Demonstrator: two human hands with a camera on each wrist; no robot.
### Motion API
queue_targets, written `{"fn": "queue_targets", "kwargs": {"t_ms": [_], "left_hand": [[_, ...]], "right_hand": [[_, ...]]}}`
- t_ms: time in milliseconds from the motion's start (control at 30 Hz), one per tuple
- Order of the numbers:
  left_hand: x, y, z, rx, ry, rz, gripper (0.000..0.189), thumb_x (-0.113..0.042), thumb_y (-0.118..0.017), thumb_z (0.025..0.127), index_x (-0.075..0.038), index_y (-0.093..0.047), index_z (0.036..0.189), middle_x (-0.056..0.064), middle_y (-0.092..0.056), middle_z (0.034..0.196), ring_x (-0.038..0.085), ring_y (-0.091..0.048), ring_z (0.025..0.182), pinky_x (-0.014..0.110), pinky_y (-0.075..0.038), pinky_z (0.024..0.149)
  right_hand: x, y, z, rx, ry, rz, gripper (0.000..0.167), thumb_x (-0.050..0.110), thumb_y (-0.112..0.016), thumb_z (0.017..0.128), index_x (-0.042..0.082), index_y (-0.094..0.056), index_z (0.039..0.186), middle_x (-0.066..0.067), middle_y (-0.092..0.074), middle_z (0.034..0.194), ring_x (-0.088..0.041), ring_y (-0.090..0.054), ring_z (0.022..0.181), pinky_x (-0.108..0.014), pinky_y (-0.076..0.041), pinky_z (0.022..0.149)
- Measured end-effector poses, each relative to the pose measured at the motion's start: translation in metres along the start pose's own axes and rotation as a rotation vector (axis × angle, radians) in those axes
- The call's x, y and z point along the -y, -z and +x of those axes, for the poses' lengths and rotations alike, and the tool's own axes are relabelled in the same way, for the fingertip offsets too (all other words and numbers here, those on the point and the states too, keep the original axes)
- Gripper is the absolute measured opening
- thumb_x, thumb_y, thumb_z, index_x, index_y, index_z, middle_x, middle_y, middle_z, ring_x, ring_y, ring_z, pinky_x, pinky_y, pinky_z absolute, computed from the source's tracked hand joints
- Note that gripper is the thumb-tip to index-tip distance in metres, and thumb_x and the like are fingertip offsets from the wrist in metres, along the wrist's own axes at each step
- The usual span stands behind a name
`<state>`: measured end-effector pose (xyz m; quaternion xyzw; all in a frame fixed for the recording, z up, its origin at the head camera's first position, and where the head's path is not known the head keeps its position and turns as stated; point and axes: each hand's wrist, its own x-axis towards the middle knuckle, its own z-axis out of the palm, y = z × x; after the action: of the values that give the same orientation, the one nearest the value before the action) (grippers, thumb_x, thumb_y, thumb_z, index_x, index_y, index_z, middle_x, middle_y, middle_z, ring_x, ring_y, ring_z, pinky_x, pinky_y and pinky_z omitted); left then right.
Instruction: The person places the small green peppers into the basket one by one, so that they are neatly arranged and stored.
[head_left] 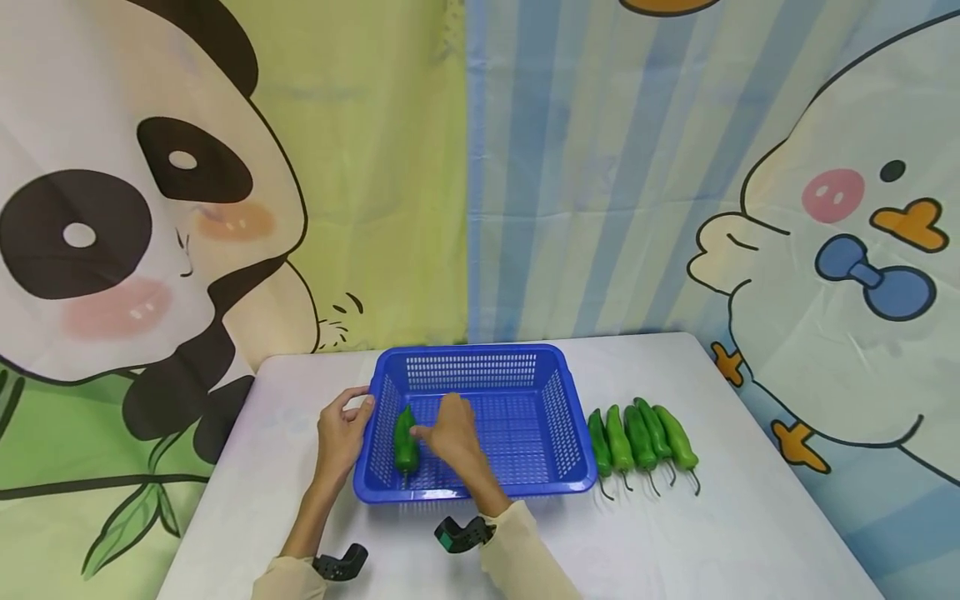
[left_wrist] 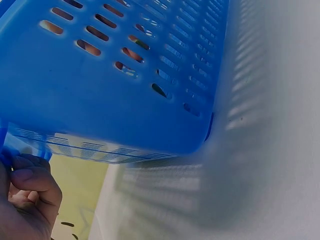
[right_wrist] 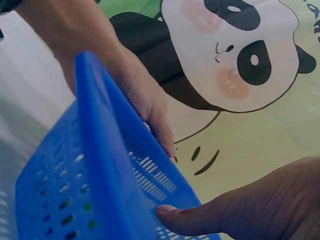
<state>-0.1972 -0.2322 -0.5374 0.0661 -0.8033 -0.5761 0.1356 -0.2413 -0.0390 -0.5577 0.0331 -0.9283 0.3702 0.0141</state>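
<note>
Two printed cloths hang in front of me: a yellow-green panda cloth (head_left: 382, 167) on my left and a blue-striped bird cloth (head_left: 570, 167) on my right, meeting at an upright seam. Below them spreads the white table (head_left: 675, 550), its back edge close to the cloths. On it stands a blue plastic basket (head_left: 513, 429), rectangular, its walls and floor pierced with rows of slots. Cream sleeves (head_left: 528, 554) show at the bottom of the head view, one on each of my arms.

My left hand (head_left: 341, 437) grips the basket's left rim, the thumb and fingers bent close about the edge. My right hand (head_left: 453, 433) is inside the basket, loose and holding nothing that I can see, with the thumb stretched out straight; the other fingers are mostly hidden beneath it.

One green pepper (head_left: 406, 446) lies on the basket floor near the left wall, its stem toward me. My right thumb tip is right at its edge; I cannot tell whether they touch. Five more green peppers (head_left: 639, 437) lie side by side on the table, just right of the basket, their thin stems pointing my way. Each wrist carries a small black device (head_left: 341, 562).
</note>
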Motion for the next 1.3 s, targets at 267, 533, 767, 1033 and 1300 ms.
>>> {"fn": "queue_targets", "kwargs": {"t_ms": [267,533,767,1033,1300], "left_hand": [[0.0,0.0,0.001,-0.001,0.022,0.015,0.036,-0.026,-0.062,0.113,-0.001,-0.068,0.139,0.027,-0.082,0.096,0.007,-0.074,0.063,0.022,-0.058,0.058],[-0.001,0.001,0.001,0.003,0.02,0.022,0.037,-0.027,-0.062,0.113,-0.002,-0.067,0.14,0.028,-0.082,0.099,0.005,-0.073,0.062,0.021,-0.057,0.058],[0.0,0.001,0.001,0.002,0.01,0.008,0.037,-0.028,-0.063,0.113,-0.002,-0.069,0.138,0.027,-0.082,0.094,0.005,-0.071,0.06,0.021,-0.054,0.055],[-0.002,0.001,0.0,0.004,0.015,0.011,0.037,-0.027,-0.063,0.113,-0.002,-0.068,0.14,0.027,-0.082,0.098,0.006,-0.073,0.062,0.022,-0.057,0.058],[-0.002,0.003,0.0,0.013,0.027,0.01,0.04,-0.029,-0.063,0.112,-0.001,-0.068,0.14,0.027,-0.082,0.099,0.005,-0.072,0.062,0.021,-0.055,0.056]], "right_hand": [[0.038,0.072,-0.028,0.096,-0.065,0.164,0.074,0.016,-0.1,0.079,0.02,-0.029,0.057,0.008,-0.019,0.057,-0.01,-0.021,0.051,-0.026,-0.025,0.043],[0.04,0.098,-0.034,0.107,-0.083,0.21,0.079,0.017,-0.098,0.081,0.024,-0.025,0.054,0.012,-0.013,0.054,-0.006,-0.013,0.048,-0.023,-0.016,0.042],[0.034,0.115,-0.034,0.092,-0.044,0.211,0.074,0.015,-0.097,0.083,0.022,-0.027,0.059,0.01,-0.014,0.059,-0.008,-0.012,0.053,-0.025,-0.017,0.047],[0.026,0.136,-0.033,0.065,-0.036,0.201,0.05,0.015,-0.099,0.081,0.009,-0.051,0.064,0.003,-0.037,0.066,-0.014,-0.033,0.061,-0.027,-0.032,0.053],[0.013,0.161,-0.036,0.01,-0.092,0.178,0.037,0.019,-0.099,0.081,-0.006,-0.078,0.098,-0.018,-0.078,0.097,-0.024,-0.07,0.082,-0.038,-0.061,0.07]]}}
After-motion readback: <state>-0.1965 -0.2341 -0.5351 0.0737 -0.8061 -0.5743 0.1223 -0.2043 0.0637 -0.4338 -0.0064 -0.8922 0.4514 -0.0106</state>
